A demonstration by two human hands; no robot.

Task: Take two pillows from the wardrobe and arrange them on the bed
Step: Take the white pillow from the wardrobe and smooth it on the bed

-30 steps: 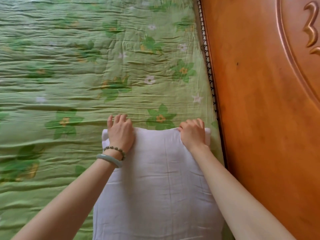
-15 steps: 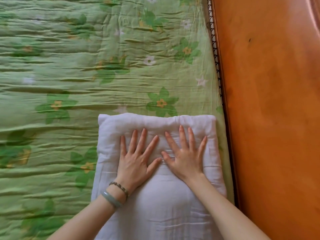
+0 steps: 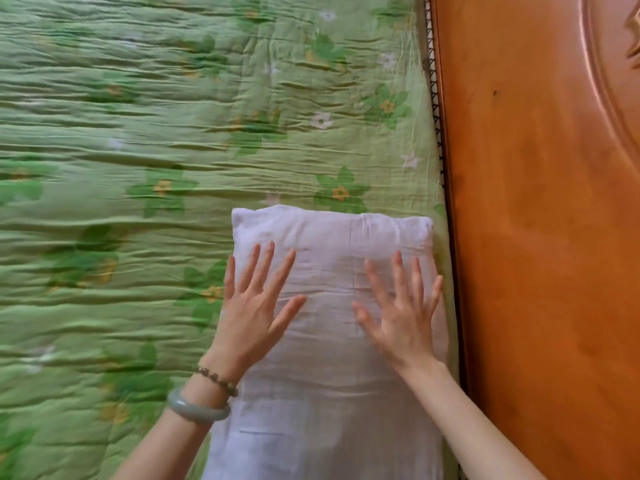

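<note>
A white pillow (image 3: 329, 341) lies flat on the bed, which is covered by a green flowered sheet (image 3: 156, 133). Its long right side runs beside the wooden headboard (image 3: 536, 237). My left hand (image 3: 254, 306) rests flat on the pillow's left part with fingers spread, its little finger over the pillow's left edge. My right hand (image 3: 401, 310) lies flat on the pillow's right part, fingers spread too. Neither hand grips anything. The pillow's near end runs out of the frame at the bottom. Only one pillow is in sight.
The orange-brown headboard with carved trim fills the right side. A dark braided edging (image 3: 434, 98) runs along the mattress edge next to it. The wrinkled sheet stretches to the left and beyond the pillow.
One second ago both hands gripped the pillow's far edge. They let go, flattened side by side on top, and have now slid apart toward the pillow's left and right sides.
</note>
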